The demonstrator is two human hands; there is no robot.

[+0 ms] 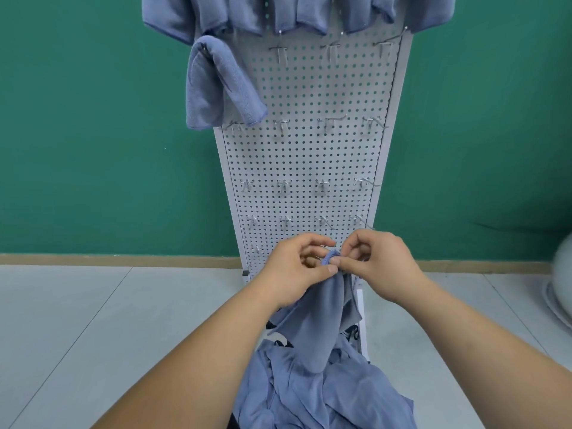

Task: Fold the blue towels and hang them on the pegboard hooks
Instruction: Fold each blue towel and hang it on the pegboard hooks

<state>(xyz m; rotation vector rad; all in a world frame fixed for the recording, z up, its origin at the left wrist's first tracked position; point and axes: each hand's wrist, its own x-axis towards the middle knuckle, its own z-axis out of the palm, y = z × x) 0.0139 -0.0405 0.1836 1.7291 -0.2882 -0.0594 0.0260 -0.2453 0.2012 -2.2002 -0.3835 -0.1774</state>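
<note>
Cloth is bunched up between two hands. The left hand (294,269) and the right hand (382,266) are close together, low in front of the pegboard (309,156). Each one pinches the top edge of one blue towel (323,317) with curled fingers and thumb. So each grip is closed small and tight on that towel, not spread wide. The towel droops down from the pinch, and its bottom end reaches the heap of towels (328,397) below. I cannot tell what the heap lies on. Higher up, one folded towel (216,88) hangs at the left side of the board, and a row of towels (278,13) hangs along the top. Many hooks (280,54) stick out bare in between. I think the step now is finding the corners so the fold can start. A few things could go wrong from here. The pinch holds only a little bit of cloth, so the towel might slip out and drop back on the heap. Its low end may be tangled with the others, and a lift could drag them up too. If the corners do not match, the fold would be crooked and might slide off a hook. The hooks near the hands poke out, so the cloth could snag.
</note>
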